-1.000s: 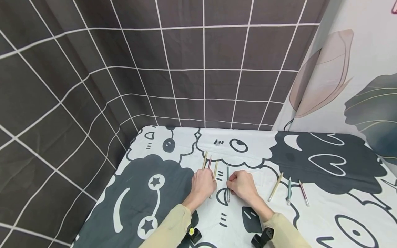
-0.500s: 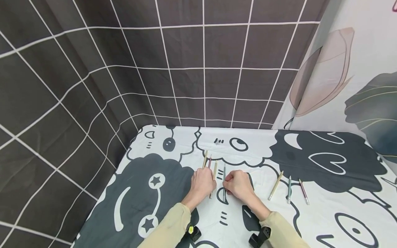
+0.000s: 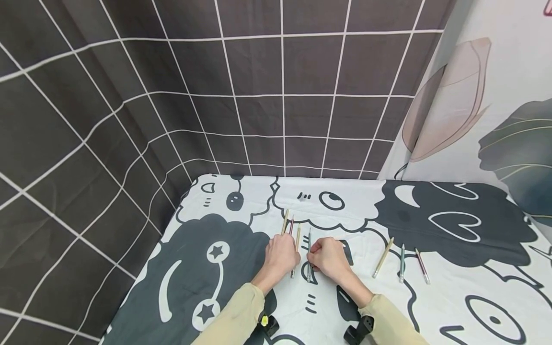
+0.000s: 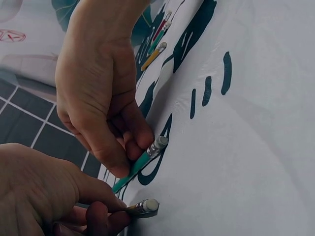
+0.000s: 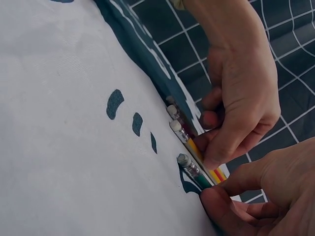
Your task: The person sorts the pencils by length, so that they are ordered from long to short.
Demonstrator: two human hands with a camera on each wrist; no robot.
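Green pencil (image 4: 138, 164): one, in the middle of the group, white eraser in a metal ferrule towards the person, far end towards the backdrop; just right of the left-hand pencils, apart from them. Whether it lies flat or is slightly raised, cannot tell.

Right hand (image 3: 331, 258): thumb and fingertips pinching the green pencil about mid-length.

Yellow pencil (image 5: 190, 144): one, nearest the green, roughly parallel to it, eraser likewise towards the person.

Left hand (image 3: 281, 254): thumb and finger pinching the yellow pencil; the remaining fingers bent beneath the palm.

Second yellow pencil (image 3: 285, 222) and red pencil (image 3: 291, 225): one each, far ends showing beyond the left hand, middles hidden by it; whether it grips these too, cannot tell.

Set of three, well apart to the right, untouched: yellow pencil at its left (image 3: 383, 258), slanting; green pencil at its centre (image 3: 402, 264), nearly straight; red pencil at its right (image 3: 422, 268), slanting the opposite way.

Printed cloth (image 3: 316, 330): white with dark cartoon figures, under all pencils.

Sleeves (image 3: 235, 314): pair, beige; a black device (image 3: 361, 329) at each wrist.

Backdrop (image 3: 258, 115): dark, white grid; at right, a pale leaf-patterned hanging (image 3: 509, 72).
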